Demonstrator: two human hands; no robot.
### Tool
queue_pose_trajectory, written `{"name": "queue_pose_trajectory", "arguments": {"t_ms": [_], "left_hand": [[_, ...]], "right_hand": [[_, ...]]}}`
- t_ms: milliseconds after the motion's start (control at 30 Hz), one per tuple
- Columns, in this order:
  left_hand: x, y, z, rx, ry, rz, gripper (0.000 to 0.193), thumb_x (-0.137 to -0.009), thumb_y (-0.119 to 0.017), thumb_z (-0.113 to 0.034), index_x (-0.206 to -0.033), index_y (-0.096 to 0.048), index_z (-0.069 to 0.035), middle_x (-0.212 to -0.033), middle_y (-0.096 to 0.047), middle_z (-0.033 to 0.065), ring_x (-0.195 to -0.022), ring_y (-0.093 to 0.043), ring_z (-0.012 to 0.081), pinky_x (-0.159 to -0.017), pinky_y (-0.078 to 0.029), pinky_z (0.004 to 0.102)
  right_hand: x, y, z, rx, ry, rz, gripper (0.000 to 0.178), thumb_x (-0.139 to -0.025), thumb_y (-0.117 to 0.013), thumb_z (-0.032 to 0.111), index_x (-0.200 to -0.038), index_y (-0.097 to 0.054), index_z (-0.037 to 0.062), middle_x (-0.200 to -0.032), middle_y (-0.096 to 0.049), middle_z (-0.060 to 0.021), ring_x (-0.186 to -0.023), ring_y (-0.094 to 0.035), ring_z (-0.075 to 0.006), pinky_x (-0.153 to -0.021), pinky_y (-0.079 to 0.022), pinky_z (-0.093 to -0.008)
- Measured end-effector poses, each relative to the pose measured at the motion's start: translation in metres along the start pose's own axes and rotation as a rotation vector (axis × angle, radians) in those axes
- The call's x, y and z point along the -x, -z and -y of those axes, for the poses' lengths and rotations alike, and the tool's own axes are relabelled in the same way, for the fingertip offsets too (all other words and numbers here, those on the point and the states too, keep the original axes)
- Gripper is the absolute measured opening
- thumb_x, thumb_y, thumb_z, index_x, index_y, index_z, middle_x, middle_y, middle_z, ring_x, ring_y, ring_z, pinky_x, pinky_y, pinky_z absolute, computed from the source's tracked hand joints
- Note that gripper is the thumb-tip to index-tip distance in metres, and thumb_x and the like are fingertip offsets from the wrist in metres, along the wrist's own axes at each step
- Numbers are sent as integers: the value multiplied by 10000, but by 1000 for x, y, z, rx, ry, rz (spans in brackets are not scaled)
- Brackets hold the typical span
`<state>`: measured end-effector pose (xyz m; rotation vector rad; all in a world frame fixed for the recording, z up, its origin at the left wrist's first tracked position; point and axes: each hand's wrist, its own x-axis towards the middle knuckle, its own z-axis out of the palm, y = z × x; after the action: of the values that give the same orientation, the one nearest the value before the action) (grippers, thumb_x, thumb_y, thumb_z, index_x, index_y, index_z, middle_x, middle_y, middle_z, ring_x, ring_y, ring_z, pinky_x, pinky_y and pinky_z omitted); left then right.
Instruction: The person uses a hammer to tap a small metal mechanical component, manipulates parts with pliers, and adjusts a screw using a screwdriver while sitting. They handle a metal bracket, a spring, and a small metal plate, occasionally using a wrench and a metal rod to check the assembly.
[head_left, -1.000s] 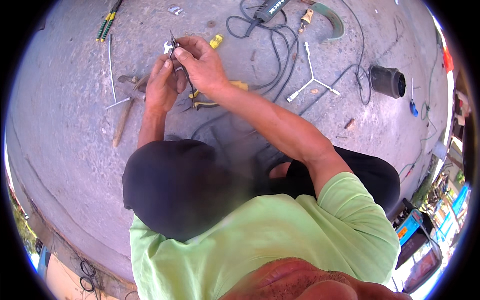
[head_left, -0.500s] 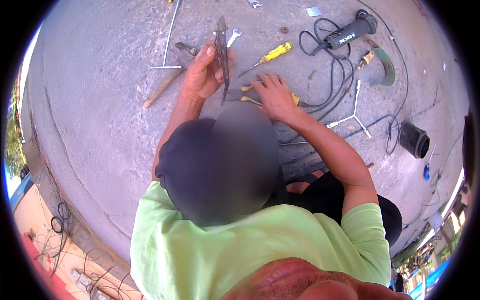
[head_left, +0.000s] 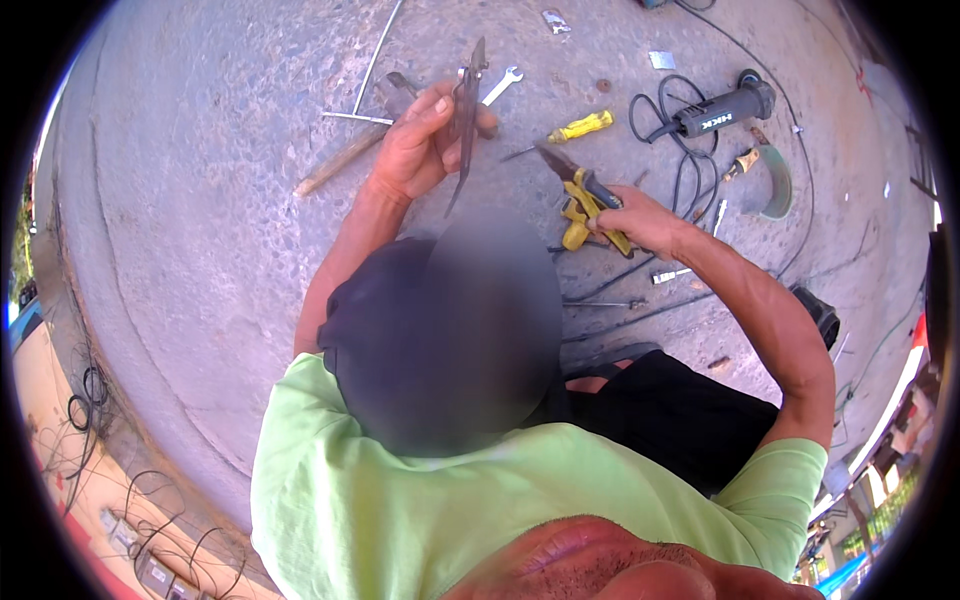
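Note:
My left hand [head_left: 415, 145] grips a long, thin, dark metal piece [head_left: 467, 120], holding it up nearly on end, with a small bolt or stud near its top. My right hand [head_left: 645, 222] is closed round the handles of yellow-and-black pliers [head_left: 590, 195], whose dark jaws point up and left, towards a yellow screwdriver [head_left: 580, 125]. Another yellow object [head_left: 575, 230] shows beside the pliers' handles; its kind is unclear. Just beyond the metal piece lies an open-end wrench [head_left: 503, 85]. A dark, blurred round shape hides the ground before my chest.
On the concrete, a wooden-handled hammer [head_left: 340, 162] and a T-shaped rod [head_left: 375, 65] lie by my left hand. To the right are an angle grinder [head_left: 725, 110] with its looped cord, a curved green metal piece [head_left: 776, 185], a partly hidden socket wrench [head_left: 672, 275] and a black container [head_left: 820, 312].
My right hand has picked up the pliers from the ground and moved right, swinging their jaws upward. The left hand still holds the metal piece. The whole view has shifted slightly.

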<state>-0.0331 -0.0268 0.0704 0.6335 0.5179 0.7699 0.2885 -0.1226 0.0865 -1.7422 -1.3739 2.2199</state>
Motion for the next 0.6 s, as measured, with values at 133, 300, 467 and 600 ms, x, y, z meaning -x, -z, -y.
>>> {"name": "queue_pose_trajectory", "arguments": {"t_ms": [133, 300, 467, 600], "left_hand": [[7, -2, 0, 29, 44, 53, 447, -1013, -614, -380, -1304, -506, -58, -1064, -702, 163, -620, -578, 111, -503, -438, 248], [7, -4, 10, 141, 127, 130, 465, -998, -636, -403, -1280, -512, -54, -1062, -697, 171, -614, -599, 116, -498, -442, 234], [11, -15, 9, 125, 159, 187, 462, -988, -652, -404, -1253, -527, -46, -1041, -701, 183, -605, -594, 112, -496, -439, 227], [10, -17, 8, -5, 171, 133, 457, -986, -659, -383, -1254, -541, -32, -1028, -710, 197, -572, -560, 101, -493, -427, 220]], "right_hand": [[66, -4, 36, -290, 74, 188, 635, -870, -664, 293, -1424, -508, 24, -1078, -668, -104, -903, -646, -158, -755, -499, -322], [84, -3, 69, -254, 53, 331, 610, -900, -603, 278, -1453, -488, 48, -1067, -673, -81, -851, -661, -154, -675, -501, -293], [98, -11, 90, -226, 121, 261, 646, -832, -616, 207, -1427, -486, -8, -1054, -681, -105, -856, -656, -177, -689, -535, -302], [102, -7, 90, -77, 113, 206, 566, -842, -622, 162, -1365, -512, -26, -1092, -681, -111, -888, -634, -177, -742, -555, -327]]}}
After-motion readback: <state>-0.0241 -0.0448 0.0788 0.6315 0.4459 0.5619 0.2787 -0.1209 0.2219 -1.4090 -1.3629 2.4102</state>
